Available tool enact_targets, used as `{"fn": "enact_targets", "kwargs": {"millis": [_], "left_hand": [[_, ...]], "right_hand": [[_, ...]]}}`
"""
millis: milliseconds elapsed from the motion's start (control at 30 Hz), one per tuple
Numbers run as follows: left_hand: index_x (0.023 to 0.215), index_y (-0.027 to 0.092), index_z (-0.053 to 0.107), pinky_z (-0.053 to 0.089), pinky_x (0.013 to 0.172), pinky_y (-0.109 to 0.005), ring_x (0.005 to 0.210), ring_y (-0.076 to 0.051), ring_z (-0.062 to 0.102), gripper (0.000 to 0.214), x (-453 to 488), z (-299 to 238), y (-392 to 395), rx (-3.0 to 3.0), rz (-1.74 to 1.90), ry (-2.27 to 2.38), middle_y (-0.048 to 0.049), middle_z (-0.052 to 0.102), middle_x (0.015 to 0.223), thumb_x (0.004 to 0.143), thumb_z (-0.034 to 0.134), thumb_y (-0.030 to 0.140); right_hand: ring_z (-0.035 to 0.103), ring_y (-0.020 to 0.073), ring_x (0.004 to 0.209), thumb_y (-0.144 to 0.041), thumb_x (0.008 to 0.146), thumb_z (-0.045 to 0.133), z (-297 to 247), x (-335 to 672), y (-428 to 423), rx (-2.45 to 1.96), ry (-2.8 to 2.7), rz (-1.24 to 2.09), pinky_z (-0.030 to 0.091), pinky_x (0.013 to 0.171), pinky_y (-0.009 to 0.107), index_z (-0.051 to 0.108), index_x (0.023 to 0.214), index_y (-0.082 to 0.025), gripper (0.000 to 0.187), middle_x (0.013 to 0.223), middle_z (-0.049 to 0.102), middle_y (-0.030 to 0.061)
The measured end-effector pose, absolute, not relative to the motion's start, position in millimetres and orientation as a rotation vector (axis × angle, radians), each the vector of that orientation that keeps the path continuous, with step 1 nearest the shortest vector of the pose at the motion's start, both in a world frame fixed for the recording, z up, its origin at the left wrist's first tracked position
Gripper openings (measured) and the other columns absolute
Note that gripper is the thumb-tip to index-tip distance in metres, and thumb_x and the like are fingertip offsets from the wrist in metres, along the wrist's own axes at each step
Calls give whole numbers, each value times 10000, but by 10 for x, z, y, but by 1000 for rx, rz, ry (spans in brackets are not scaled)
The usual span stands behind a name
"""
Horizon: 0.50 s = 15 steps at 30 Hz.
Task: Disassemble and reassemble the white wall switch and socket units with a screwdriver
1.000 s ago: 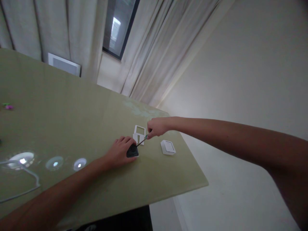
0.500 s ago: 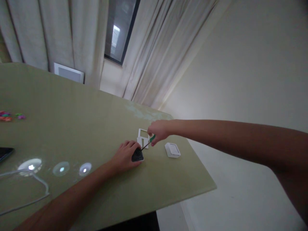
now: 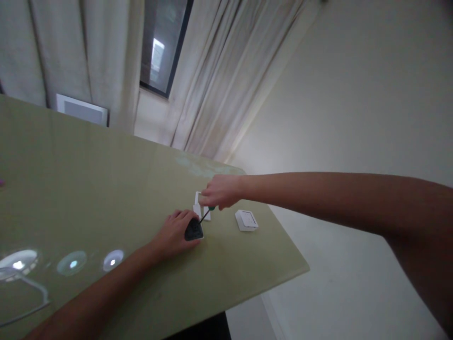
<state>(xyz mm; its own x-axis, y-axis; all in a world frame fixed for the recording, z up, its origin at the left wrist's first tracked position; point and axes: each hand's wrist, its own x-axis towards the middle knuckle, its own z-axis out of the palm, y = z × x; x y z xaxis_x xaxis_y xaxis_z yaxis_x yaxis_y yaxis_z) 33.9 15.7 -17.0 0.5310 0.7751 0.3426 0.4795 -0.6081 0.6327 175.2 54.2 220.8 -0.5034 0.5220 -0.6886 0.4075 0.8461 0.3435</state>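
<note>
dark-faced white block (image 3: 193,230) lies near right end of green worktop (image 3: 106,184), seen over my remote feed. my left hand (image 3: 177,232) half curled, thumb and fingers gripping block's sides. my right hand (image 3: 222,191) nearly fisted round green-handled screwdriver (image 3: 211,208). white box (image 3: 247,220) apart, to right. white frame pieces (image 3: 197,210) just beyond block, partly hidden. screwdriver's thin shaft slants to dark face; contact too small to tell.

right hand (image 3: 222,191): now covering more of white frame (image 3: 197,198) | green handle (image 3: 211,208): less exposed
</note>
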Motion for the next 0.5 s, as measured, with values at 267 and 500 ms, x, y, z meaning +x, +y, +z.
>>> {"fn": "enact_targets", "kwargs": {"millis": [267, 500], "left_hand": [[1250, 241, 640, 472, 1078, -494, 1227, -357, 604, 493, 345, -234, 212, 2292, 886, 996, -105, 724, 1307, 806, 809, 375], [1244, 226, 660, 490, 1083, -527, 1219, -376, 625, 485, 321, -217, 228, 2289, 871, 1002, -119, 732, 1296, 817, 817, 395]], "right_hand": [[751, 236, 761, -481, 982, 772, 2128, 1686, 657, 786, 2071, 97, 509, 715, 328, 840, 895, -168, 332, 778, 805, 78], [750, 295, 1138, -166, 872, 832, 2040, 1806, 571, 806, 2243, 103, 510, 904, 371, 821, 1003, -215, 140, 1037, 839, 106]]}}
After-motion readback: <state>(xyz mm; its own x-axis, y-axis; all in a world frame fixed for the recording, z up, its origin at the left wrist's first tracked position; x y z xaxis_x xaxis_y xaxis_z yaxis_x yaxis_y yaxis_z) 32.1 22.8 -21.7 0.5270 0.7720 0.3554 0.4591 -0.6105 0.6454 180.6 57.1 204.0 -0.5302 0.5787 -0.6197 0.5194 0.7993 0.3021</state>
